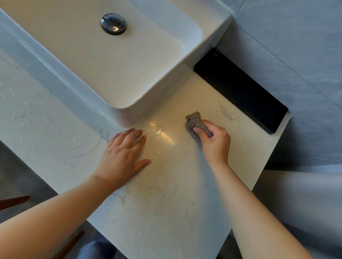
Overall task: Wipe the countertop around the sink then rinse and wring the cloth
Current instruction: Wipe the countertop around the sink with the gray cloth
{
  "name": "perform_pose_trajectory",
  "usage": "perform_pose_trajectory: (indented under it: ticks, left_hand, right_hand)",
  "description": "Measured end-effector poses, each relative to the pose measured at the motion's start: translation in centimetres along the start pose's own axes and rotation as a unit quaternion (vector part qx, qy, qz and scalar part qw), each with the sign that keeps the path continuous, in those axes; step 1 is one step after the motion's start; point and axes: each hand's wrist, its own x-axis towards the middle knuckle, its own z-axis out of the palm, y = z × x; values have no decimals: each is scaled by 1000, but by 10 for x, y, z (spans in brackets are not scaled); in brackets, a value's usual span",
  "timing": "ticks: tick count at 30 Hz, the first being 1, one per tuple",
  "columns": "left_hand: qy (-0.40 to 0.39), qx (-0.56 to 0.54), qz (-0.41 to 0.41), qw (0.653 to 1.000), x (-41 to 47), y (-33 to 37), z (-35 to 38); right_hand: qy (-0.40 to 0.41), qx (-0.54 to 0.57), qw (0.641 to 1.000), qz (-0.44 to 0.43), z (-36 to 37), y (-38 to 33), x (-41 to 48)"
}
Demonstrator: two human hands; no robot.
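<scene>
head view recorded a pale veined countertop (162, 207) running under and in front of the sink (75, 52), a white rectangular basin set on it. a black box (240, 89) lay just beside the sink's right wall. left hand (122, 156) lay flat on the countertop just in front of the sink's near corner, fingers straight, holding nothing. right hand (214, 141) was right of that corner, fingers and thumb curled round a grey cloth (194, 120) pressed on the countertop. a chrome drain stopper (113, 24) sat in the sink's floor.
</scene>
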Motion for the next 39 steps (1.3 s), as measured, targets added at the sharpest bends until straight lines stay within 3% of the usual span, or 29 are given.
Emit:
perform_pose_trajectory:
  ticks: [10,16,22,26,35,39]
  left_hand:
    - [-2,-15,3,1000,1,0,-3]
    - [5,-73,20,997,-11,4,-10]
    - [3,-84,89,993,-41,25,-5]
    - [-25,-41,54,997,-45,37,0]
    - [-34,-15,43,998,-45,42,3]
    - [-39,-7,53,998,-45,42,3]
  right_hand:
    - [15,-1,997,-81,13,2,-87]
    - [-54,40,998,-15,-9,-9,-107]
    - [36,14,999,6,-53,4,-71]
    - [55,-10,997,46,-45,27,-49]
    - [73,-24,997,16,-20,25,-105]
    - [28,-2,1000,-6,-18,24,-138]
